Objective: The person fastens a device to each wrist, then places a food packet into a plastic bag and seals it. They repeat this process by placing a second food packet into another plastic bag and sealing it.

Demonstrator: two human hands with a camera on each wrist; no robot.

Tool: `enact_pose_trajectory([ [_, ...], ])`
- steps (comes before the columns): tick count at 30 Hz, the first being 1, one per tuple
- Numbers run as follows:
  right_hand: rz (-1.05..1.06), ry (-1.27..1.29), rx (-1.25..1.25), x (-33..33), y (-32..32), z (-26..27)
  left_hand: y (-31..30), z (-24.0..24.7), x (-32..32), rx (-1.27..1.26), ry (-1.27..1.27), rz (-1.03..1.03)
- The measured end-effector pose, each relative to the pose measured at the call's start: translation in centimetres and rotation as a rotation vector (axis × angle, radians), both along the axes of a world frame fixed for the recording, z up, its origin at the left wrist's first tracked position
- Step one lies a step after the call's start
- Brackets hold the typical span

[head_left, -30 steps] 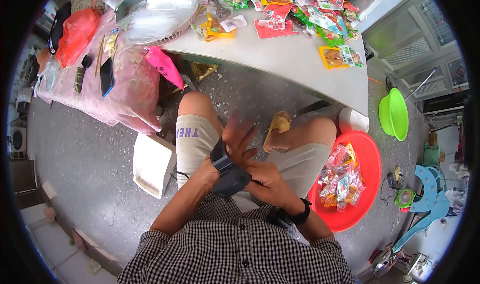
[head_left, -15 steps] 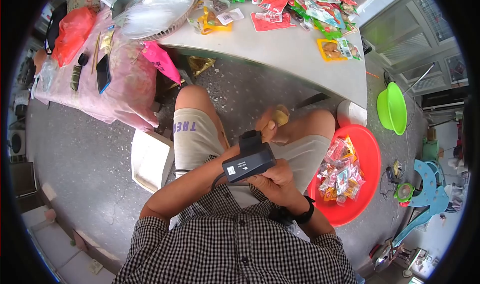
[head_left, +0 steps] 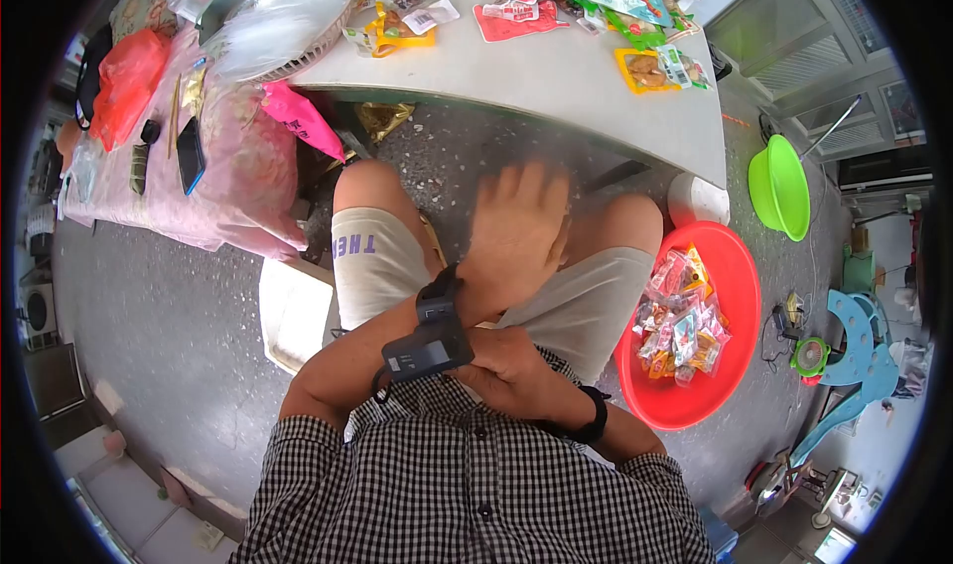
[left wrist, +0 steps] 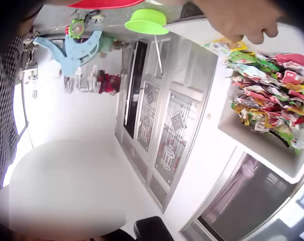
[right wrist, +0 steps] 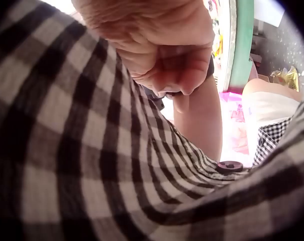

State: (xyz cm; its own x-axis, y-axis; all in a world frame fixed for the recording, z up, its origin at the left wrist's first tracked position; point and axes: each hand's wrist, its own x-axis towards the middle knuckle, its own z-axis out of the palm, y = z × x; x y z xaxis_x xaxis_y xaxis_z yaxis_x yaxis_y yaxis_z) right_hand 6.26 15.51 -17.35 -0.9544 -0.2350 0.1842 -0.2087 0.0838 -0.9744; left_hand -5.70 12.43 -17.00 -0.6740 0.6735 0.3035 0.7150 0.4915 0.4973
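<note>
Head view, near to far.

Checked shirt at 6 o'clock. Just above it, the right hand: its grip is closed, fingers curled onto the black wrist unit. The right wrist view confirms the curled fingers but shows little else.

The unit sits on the left forearm at the wrist, at 9 o'clock of the right hand, with its strap around the wrist just beyond it.

Left hand at 12 o'clock of the unit — grip open, fingers straight and spread, palm away, holding nothing. It is blurred.

Judgement on doing this step well:
- hold the left wrist quiet so the unit does not twist on the forearm;
- seat the unit flat before any pull on the strap, which looks snug here, though I cannot tell how it fastens;
- steady with the thumb and work with the fingertips, clear of the lens side.

Farther out:
- knees in pale shorts;
- red basin at 3 o'clock, holding wrapped packets;
- white desk at 12 o'clock, strewn with snack packets;
- green basin at 2 o'clock — well apart from both hands.
</note>
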Motion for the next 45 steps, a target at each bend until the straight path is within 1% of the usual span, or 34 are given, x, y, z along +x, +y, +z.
enact_pose_trajectory([
  [3,0.015,-0.037,-0.019,-0.3,0.4,0.4,-0.2,-0.5,-0.8,0.018,0.113,0.033],
  [6,0.164,-0.084,-0.081,-0.3,0.5,-0.3,0.1,-0.1,0.2,0.125,-0.284,-0.036],
  [9,0.336,-0.190,-0.075,-0.5,1.5,-0.8,0.1,0.1,0.5,0.416,-0.988,-0.283],
  [12,0.291,-0.075,-0.071,-0.4,1.9,-1.2,-0.7,2.1,1.3,0.633,-1.320,-0.488],
  [15,0.145,0.245,0.190,-0.5,3.5,-2.2,-1.6,3.4,2.2,0.703,-1.752,-0.512],
  [16,0.099,0.345,0.279,-0.7,4.2,-2.4,-1.4,3.8,2.5,0.808,-1.857,-0.620],
  [18,0.083,0.394,0.329,-1.8,4.0,-2.8,-1.5,4.3,2.6,0.916,-2.069,-0.763],
  [19,0.098,0.377,0.312,-2.6,3.6,-3.1,-1.5,4.5,2.7,0.972,-2.172,-0.840],
  [20,0.116,0.346,0.284,-3.3,3.0,-3.4,-1.4,4.6,3.0,1.020,-2.261,-0.840],
  [23,0.179,0.213,0.166,-4.6,0.9,-4.9,-0.3,3.0,3.6,1.171,-2.380,-0.982],
  [26,0.217,0.081,0.076,-4.0,0.3,-5.9,0.2,2.8,2.6,1.255,-2.368,-0.796],
  [29,0.237,0.007,0.036,-2.9,0.4,-5.9,0.0,1.9,2.0,1.263,-2.278,-0.772],
  [32,0.243,-0.046,0.011,-2.4,0.6,-6.1,0.3,-0.4,1.7,1.135,-2.163,-0.590],
  [35,0.246,-0.090,-0.011,-2.3,0.6,-6.3,0.0,-1.3,0.4,1.007,-1.924,-0.363],
  [38,0.287,-0.199,-0.128,-2.3,0.5,-6.5,-0.7,-1.1,-1.5,1.008,-1.811,-0.230],
  [40,0.325,-0.297,-0.242,-2.3,0.6,-6.6,-0.9,-1.6,-2.8,0.956,-1.599,-0.146],
  [43,0.394,-0.395,-0.241,-2.5,1.3,-5.4,-1.1,-1.8,-3.9,0.839,-1.230,0.000],
  [44,0.366,-0.319,-0.193,-2.5,1.2,-4.6,-1.2,-1.8,-4.2,0.793,-1.097,0.049],
  [45,0.335,-0.243,-0.145,-2.5,1.1,-3.6,-1.5,-2.1,-4.6,0.637,-0.721,0.059],
])
